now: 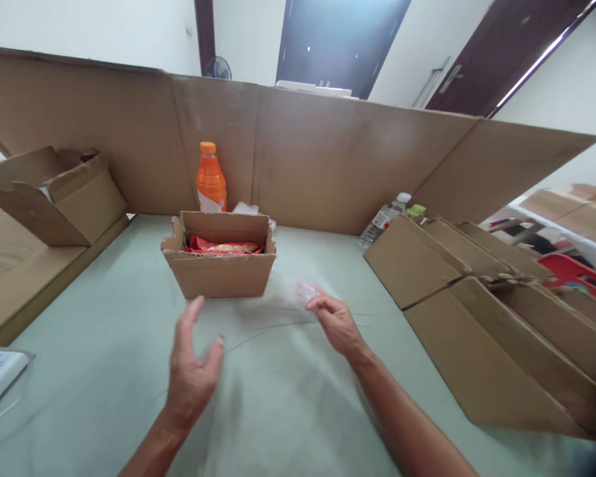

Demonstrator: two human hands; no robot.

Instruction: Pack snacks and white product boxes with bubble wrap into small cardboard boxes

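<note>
My right hand (336, 323) pinches a small see-through piece of plastic (306, 293) between thumb and fingers, held above the table; blur hides its exact kind. My left hand (193, 371) is open, thumb and fingers apart, with nothing in it. Just beyond its fingertips stands an open cardboard box (221, 277), not touched by either hand. Inside that box lie red packets (223, 248), only their tops showing over the front wall.
Behind the box are an orange bottle (211, 179) and whitish plastic (246, 209). A clear bottle (385, 218) leans by cardboard boxes (442, 331) on the right. Another box (69, 199) sits at left. A cardboard wall (328, 159) closes the back; a white device (0, 374) lies near left.
</note>
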